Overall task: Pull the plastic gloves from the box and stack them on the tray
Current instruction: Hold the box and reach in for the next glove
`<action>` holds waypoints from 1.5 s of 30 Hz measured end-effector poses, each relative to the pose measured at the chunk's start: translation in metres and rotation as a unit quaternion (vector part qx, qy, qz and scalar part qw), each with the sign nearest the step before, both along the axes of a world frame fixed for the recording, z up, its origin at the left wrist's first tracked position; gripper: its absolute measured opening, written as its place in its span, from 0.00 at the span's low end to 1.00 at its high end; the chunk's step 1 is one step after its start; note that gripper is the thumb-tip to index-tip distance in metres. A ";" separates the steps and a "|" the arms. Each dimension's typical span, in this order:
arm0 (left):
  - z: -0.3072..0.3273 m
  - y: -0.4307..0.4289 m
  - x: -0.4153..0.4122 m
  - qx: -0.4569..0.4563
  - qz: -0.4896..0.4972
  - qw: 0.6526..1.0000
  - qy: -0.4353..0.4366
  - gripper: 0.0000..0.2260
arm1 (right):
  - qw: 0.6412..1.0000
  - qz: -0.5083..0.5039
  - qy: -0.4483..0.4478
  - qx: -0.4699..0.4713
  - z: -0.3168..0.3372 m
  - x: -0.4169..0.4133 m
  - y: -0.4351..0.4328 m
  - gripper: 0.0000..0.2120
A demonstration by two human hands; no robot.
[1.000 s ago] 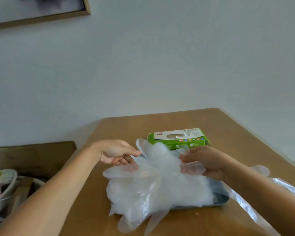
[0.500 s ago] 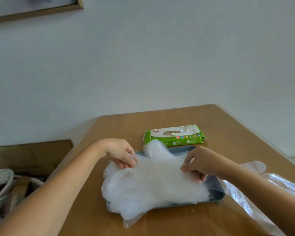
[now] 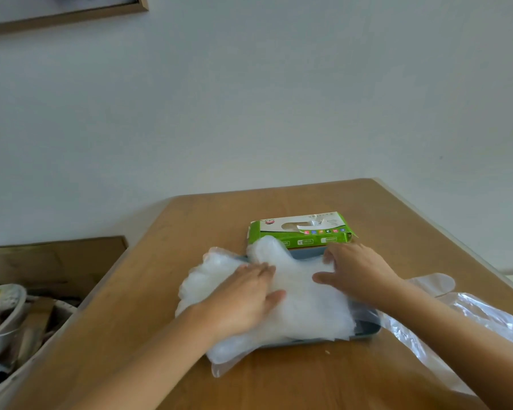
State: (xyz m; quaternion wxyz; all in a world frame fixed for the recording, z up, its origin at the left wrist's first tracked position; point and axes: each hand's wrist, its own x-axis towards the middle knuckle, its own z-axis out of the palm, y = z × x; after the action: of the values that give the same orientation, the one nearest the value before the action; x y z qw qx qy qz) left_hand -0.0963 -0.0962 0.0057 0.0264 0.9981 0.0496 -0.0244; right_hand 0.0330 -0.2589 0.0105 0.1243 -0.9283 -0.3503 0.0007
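Tray [image 3: 367, 329] set mid-table [image 3: 190, 232]. Glove stack [image 3: 308, 306] piled on tray, spilled past left and near rims onto table. Box [image 3: 302, 232] placed just behind tray. Left hand [image 3: 243, 300] laid flat on stack's left part, right hand [image 3: 359, 270] on right part, near box. Single glove [image 3: 433, 284] and plastic sheet [image 3: 471, 321] laid right of tray.

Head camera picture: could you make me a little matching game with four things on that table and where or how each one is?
Things:
1 box
2 tray
3 loose glove
4 left hand

Descriptions:
A on the table, right of the tray
B green, behind the tray
C pressed flat on the glove stack
D dark, under the glove stack

Pairs: 1-B; 2-D; 3-A; 4-C
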 end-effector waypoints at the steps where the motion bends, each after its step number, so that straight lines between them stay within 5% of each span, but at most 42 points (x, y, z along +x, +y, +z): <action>1: -0.008 0.001 -0.001 -0.008 0.004 0.999 0.038 0.27 | 0.998 0.028 -0.049 -0.001 0.000 -0.004 0.000 0.25; 5: -0.025 0.005 -0.001 -0.059 0.024 0.994 0.093 0.29 | 0.968 0.232 -0.042 -0.083 -0.014 -0.024 -0.002 0.39; 10: -0.024 0.025 -0.012 -0.040 0.091 0.988 0.116 0.47 | 0.959 0.221 0.027 -0.175 -0.025 -0.015 -0.015 0.43; 14: -0.017 0.033 -0.019 -0.027 0.144 0.976 0.160 0.67 | 0.975 0.206 0.077 -0.017 0.004 0.000 -0.046 0.37; 16: -0.017 0.030 -0.016 -0.029 0.159 0.972 0.173 0.63 | 0.981 0.172 0.072 0.043 0.023 0.006 -0.070 0.40; 20: -0.013 0.023 -0.016 -0.028 0.173 0.971 0.163 0.53 | 0.992 0.106 0.067 -0.022 0.017 -0.009 -0.103 0.48; 26: 0.001 0.013 -0.015 -0.090 0.195 0.971 0.107 0.53 | 0.998 -0.008 -0.047 -0.038 -0.023 -0.025 -0.106 0.25; 29: 0.020 -0.001 -0.020 -0.165 0.152 0.974 -0.017 0.44 | 0.990 -0.110 -0.045 0.078 -0.012 -0.016 -0.107 0.20; 31: 0.029 -0.008 -0.022 -0.249 0.106 0.959 -0.078 0.49 | 0.952 -0.113 0.100 0.266 0.009 -0.019 -0.112 0.20; 33: 0.035 -0.017 -0.025 -0.368 0.044 0.924 -0.098 0.55 | 0.804 -0.034 0.379 0.456 0.036 -0.034 -0.113 0.19; 34: 0.037 -0.023 -0.026 -0.428 0.016 0.898 -0.096 0.56 | 0.724 0.011 0.476 0.499 0.047 -0.041 -0.111 0.19; 35: 0.040 -0.029 -0.027 -0.483 -0.009 0.871 -0.084 0.56 | 0.683 0.046 0.531 0.500 0.054 -0.049 -0.108 0.20; 41: 0.043 -0.051 -0.030 -0.671 -0.137 0.728 -0.008 0.32 | 0.626 0.135 0.594 0.488 0.073 -0.087 -0.078 0.18; 45: 0.034 -0.042 -0.035 -0.716 -0.081 0.692 -0.040 0.22 | 0.578 0.131 0.597 0.541 0.074 -0.087 -0.064 0.19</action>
State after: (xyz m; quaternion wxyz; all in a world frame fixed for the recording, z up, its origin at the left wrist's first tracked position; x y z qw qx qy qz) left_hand -0.1314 -0.1383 0.0395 0.7332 0.6767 -0.0648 -0.0150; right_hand -0.0542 -0.3233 0.0844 0.7828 -0.4233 -0.2506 0.3811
